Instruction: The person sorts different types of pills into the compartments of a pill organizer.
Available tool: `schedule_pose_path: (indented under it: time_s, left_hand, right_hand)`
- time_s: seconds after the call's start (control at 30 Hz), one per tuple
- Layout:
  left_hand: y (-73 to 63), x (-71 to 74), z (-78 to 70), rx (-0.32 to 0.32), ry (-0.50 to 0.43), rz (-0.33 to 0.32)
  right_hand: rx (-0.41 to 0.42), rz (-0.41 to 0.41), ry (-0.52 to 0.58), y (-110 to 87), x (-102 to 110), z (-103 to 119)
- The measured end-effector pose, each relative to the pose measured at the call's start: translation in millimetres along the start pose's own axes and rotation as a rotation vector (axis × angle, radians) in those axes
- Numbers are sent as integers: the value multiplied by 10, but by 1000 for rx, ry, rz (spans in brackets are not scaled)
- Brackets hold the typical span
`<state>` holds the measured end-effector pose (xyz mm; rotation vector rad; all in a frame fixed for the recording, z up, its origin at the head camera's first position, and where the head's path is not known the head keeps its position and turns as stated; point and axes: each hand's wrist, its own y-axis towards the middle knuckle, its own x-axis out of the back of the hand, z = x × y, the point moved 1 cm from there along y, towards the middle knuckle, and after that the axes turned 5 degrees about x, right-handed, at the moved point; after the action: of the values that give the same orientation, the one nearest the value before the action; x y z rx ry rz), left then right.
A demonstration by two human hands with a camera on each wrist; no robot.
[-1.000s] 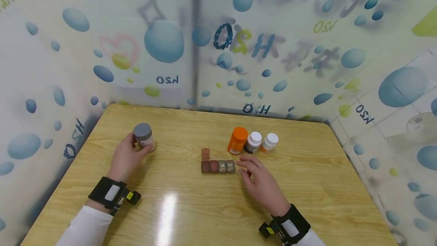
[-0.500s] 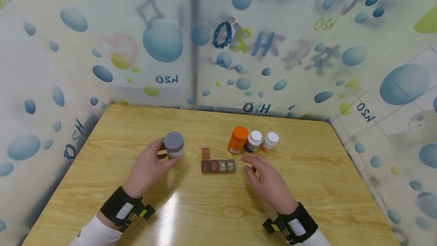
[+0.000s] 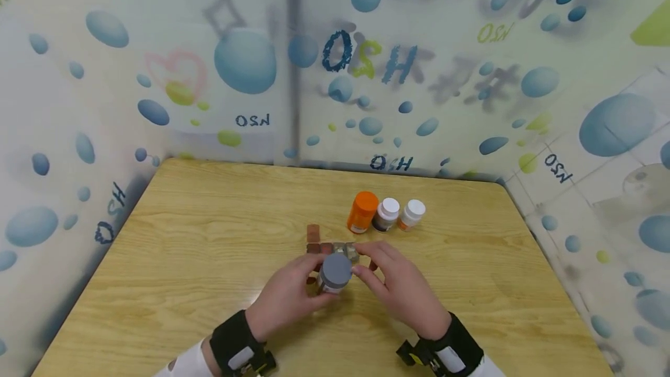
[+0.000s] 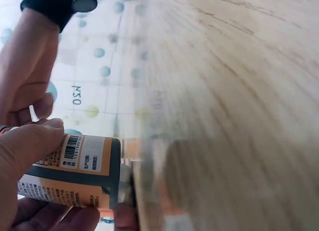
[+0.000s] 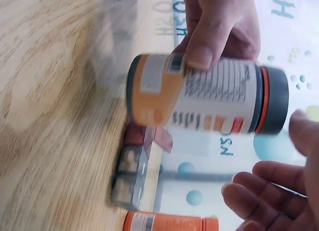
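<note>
My left hand (image 3: 285, 295) grips a pill bottle (image 3: 336, 271) with a grey cap, fingers and thumb around its sides. In the right wrist view the bottle (image 5: 214, 96) shows a white and orange label and is held just above the table. My right hand (image 3: 400, 284) is beside the cap with nothing in its grasp; its fingers (image 5: 249, 191) are loosely bent. Behind the bottle lies a small pill organizer (image 3: 339, 248) with reddish and grey compartments, partly hidden by the bottle and left hand. One reddish lid (image 3: 313, 231) stands open at its left end.
An orange bottle (image 3: 362, 212) and two white-capped bottles, one dark-labelled (image 3: 386, 214) and one orange-labelled (image 3: 412, 214), stand in a row behind the organizer. The wooden table (image 3: 220, 208) meets patterned walls at the back and both sides.
My left hand has carried the grey-capped bottle from the left of the table to the right, in front of the organizer. My right hand has stayed about the same place.
</note>
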<state>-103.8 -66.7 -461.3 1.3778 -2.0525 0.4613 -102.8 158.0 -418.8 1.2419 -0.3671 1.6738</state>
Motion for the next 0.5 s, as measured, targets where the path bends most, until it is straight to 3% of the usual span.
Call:
schedule_pose_path:
  time_s: [0.2, 0.33, 0.5]
  left_hand:
    - [26, -131, 46, 2, 15, 25]
    - [20, -185, 87, -38, 27, 3]
    - [34, -219, 119, -81, 31, -8]
  right_hand:
    - [111, 97, -72, 71, -68, 167]
    - [166, 158, -138, 114, -97, 249]
    - [197, 167, -160, 142, -101, 292]
